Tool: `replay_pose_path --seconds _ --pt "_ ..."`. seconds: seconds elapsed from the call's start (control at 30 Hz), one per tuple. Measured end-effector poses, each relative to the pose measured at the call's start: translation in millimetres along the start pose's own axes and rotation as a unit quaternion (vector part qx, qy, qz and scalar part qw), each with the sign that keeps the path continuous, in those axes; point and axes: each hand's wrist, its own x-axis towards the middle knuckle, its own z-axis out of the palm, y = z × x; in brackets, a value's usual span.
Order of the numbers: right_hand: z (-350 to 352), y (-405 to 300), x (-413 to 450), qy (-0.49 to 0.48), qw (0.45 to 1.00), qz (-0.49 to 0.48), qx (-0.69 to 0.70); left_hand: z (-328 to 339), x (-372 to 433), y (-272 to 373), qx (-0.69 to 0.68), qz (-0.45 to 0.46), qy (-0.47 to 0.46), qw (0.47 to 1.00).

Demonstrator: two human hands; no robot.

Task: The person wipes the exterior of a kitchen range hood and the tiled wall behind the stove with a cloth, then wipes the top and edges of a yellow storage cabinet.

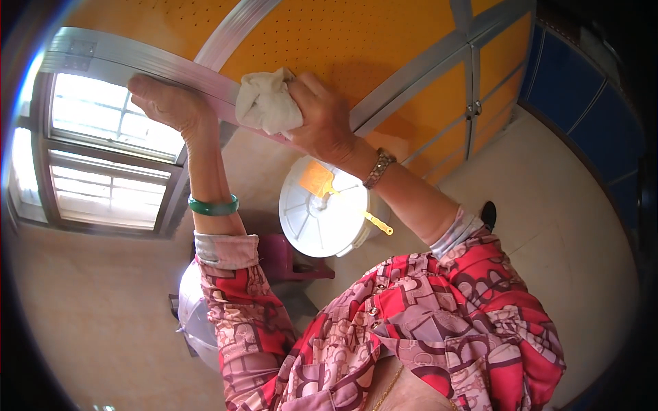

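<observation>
My right hand (324,120) is closed around a crumpled off-white cloth (268,103). The cloth presses against the silver metal trim (221,97) along the edge of an orange perforated panel (329,36). To the left, my left hand (172,105) rests against the same trim with its fingers bent; whether it grips the edge is not clear. A green bangle (213,206) circles my left wrist, and a metal-band watch (379,168) my right. Below my right hand stands a white bucket with a lid (308,226), and a fly swatter (316,179) lies across it.
Orange cabinet doors (442,92) with metal frames stand at the right, near a blue panelled surface (570,87). At the left is a barred window (110,159). A purple plastic stool (275,257) and a whitish bag (198,313) sit low. A dark shoe (489,215) shows on the floor.
</observation>
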Motion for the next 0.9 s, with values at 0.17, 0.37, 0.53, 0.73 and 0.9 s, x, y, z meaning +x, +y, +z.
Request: replay_pose_path --seconds 0.17,0.37,0.53,0.73,0.9 --pt "-28 39 41 0.049 0.990 0.133 -0.014 -2 2 -6 -0.003 0.018 -0.023 1.000" --pt "-7 6 3 0.011 0.996 0.007 -0.086 2 -3 1 0.014 -0.021 0.005 1.000" --pt "-20 31 22 -0.030 0.995 0.082 -0.038 -9 2 -8 0.027 -0.012 0.004 1.000" --pt "-9 35 25 0.090 0.995 0.016 -0.043 -9 3 -10 0.029 -0.028 0.007 0.999" --pt "-1 16 -1 -0.026 1.000 -0.003 -0.003 -12 2 -24 0.051 0.001 0.016 0.999"
